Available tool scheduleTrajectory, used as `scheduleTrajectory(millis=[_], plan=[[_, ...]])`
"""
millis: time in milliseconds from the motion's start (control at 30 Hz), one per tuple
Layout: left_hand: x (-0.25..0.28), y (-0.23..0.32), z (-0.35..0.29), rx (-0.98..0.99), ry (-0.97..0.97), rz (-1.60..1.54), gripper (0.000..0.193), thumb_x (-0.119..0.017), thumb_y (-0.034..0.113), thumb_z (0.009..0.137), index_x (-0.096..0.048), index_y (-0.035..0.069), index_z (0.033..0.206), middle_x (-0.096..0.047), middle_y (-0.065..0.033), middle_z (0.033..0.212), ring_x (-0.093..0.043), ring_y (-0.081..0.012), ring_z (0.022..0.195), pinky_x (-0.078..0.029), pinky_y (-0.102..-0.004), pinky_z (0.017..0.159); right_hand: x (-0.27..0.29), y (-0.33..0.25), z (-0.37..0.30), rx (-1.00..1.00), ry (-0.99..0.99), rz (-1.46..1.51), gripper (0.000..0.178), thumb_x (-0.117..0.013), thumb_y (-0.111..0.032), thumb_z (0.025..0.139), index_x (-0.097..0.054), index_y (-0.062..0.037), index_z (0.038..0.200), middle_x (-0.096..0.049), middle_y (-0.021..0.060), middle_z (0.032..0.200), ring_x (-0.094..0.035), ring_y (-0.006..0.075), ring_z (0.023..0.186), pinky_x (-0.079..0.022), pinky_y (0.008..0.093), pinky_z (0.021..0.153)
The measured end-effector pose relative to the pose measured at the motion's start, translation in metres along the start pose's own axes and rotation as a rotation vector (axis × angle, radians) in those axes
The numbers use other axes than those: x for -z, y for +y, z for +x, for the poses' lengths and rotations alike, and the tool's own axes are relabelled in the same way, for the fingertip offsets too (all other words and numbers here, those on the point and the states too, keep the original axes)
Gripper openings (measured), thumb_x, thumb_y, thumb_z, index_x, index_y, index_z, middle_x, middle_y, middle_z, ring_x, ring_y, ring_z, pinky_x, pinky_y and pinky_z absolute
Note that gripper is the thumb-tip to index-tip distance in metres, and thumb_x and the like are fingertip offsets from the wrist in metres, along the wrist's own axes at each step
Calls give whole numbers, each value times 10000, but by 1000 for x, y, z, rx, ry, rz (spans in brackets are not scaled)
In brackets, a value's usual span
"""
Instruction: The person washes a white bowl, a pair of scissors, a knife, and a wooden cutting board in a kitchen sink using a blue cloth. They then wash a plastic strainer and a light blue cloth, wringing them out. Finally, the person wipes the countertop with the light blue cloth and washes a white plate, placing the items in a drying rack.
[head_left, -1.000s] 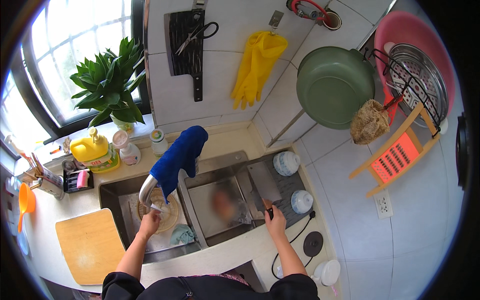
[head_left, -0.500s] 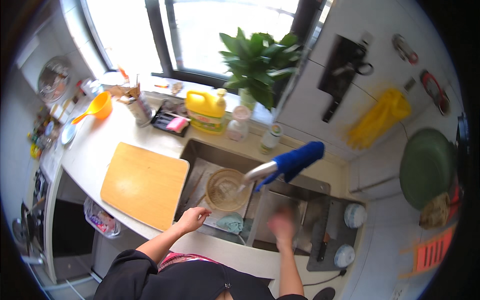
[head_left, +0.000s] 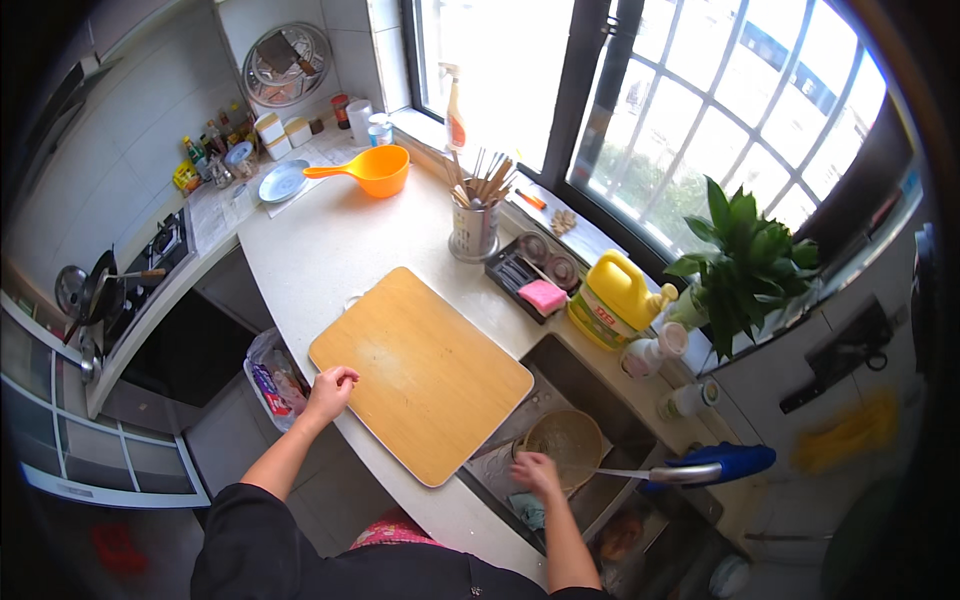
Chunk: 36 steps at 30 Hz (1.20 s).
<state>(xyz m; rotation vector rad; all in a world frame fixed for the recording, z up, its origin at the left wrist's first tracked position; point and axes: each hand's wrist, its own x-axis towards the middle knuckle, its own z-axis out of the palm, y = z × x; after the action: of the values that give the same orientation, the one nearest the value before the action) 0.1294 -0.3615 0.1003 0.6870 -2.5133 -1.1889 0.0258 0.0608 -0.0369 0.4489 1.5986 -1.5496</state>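
Note:
My left hand [head_left: 333, 393] is closed, fingers curled in and nothing visible in them, at the left edge of the wooden cutting board [head_left: 420, 375]. The board lies flat on the counter, its right corner by the sink [head_left: 552, 362]. My right hand [head_left: 540, 475] hangs over the left basin with loosely bent fingers and nothing visible in them. Right beside it sits a round beige basket [head_left: 565, 440]. Water runs toward the basket from a metal faucet [head_left: 688, 473] with a blue cloth [head_left: 735, 462] around it. Close below the hand is a greenish cloth [head_left: 528, 510].
Behind the board stand an orange ladle [head_left: 380, 172], a utensil holder [head_left: 474, 228], a black tray [head_left: 515, 285] with a pink sponge [head_left: 544, 296], and a yellow jug [head_left: 612, 300]. A stove [head_left: 155, 265] is at the far left. A reddish-brown thing [head_left: 620, 535] lies in the right basin.
The view has turned left. My right hand has moved from the right basin to the left basin, and my left hand from the sink's front to the board's left edge.

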Motion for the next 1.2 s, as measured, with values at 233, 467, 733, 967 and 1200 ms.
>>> scheduleTrajectory(millis=[233, 467, 733, 967, 1200], plan=[[6, -9, 21, -73, 216, 196, 122, -520, 19, 755, -599, -15, 842, -596, -146, 825, -578, -296, 798, -463, -339, 726, -109, -22, -37, 111, -232, 416, 276, -498, -229, 901, -494, -3, 1059, -583, 97, 1029, -578, 192, 914, -476, 344, 789], [-18, -46, 35, 105, -68, 362, 296, -575, 260, 811, -603, -31, 860, -601, -190, 813, -579, -304, 792, -453, -371, 700, -35, 33, -69, 315, 583, 148, 339, -456, -282, 918, -509, 27, 792, -565, 106, 747, -490, 158, 658, -412, 308, 595], [-96, 20, 5, 313, -459, 191, 422, -496, 356, 858, -616, -43, 798, -612, -159, 689, -563, -195, 614, -445, -335, 585, 25, 48, -116, 357, 975, -104, 454, -421, -365, 915, -514, 52, 760, -529, 144, 649, -465, 198, 610, -400, 362, 593], [-116, 68, -27, 412, -639, -184, 356, -415, 298, 914, -564, -22, 879, -585, -63, 777, -507, -129, 690, -432, -305, 639, 60, 66, -170, 363, 1006, 9, 442, -431, -344, 913, -523, 59, 754, -514, 139, 630, -451, 177, 613, -406, 360, 603], [-163, 93, -45, 424, -891, -114, 343, -404, 274, 913, -560, -29, 957, -600, -78, 848, -548, -145, 761, -447, -309, 694, 89, 109, -227, 206, 1095, 105, 401, -426, -285, 916, -538, 80, 796, -578, 166, 705, -542, 195, 677, -429, 353, 649]])
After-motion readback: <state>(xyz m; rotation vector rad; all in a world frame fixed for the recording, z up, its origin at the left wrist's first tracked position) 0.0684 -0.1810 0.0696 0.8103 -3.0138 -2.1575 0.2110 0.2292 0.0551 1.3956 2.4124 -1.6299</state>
